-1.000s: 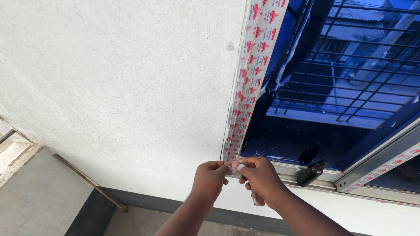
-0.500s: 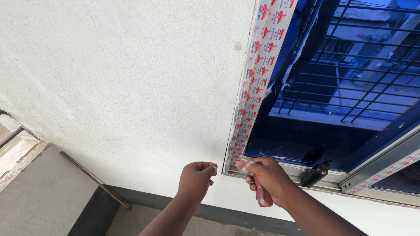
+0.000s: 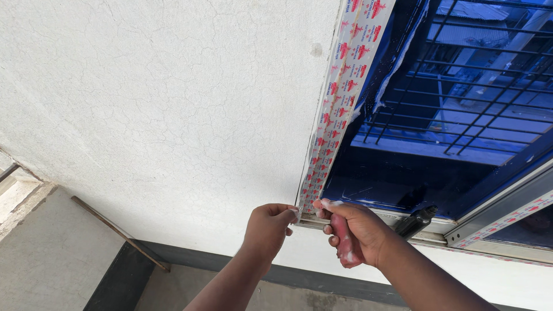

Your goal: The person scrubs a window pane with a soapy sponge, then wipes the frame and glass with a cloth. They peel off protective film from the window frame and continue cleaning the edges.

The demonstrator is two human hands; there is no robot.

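**Head view: both hands at the lower corner of the window frame**

Head camera, the only view, looks at a rough white plastered wall [image 3: 173,115] with a window set in it. My left hand [image 3: 268,226] is up at the bottom corner of the window frame [image 3: 397,219], its fingers curled tight, thumb and forefinger pinched together right at the lower end of the protective film strip [image 3: 337,109]. I judge that I pinch there because the corner is where the film's edge lies loose enough to catch; whether the film is actually between my fingertips I cannot tell, since the knuckles hide it.

My right hand [image 3: 357,233] sits just beside the left, nearly touching it, clenched around a small red-handled tool [image 3: 344,247] smeared with white. The handle points down out of my fist and the forefinger stretches toward the same corner, likely to steady the working end against the frame.

The film strip, pale with red printed marks, runs up along the frame's left upright from the corner. Behind the blue-tinted glass [image 3: 461,103] are dark bars, and a black latch [image 3: 416,222] lies on the lower rail beside my right wrist. A thin stick [image 3: 118,233] leans against the wall at lower left.
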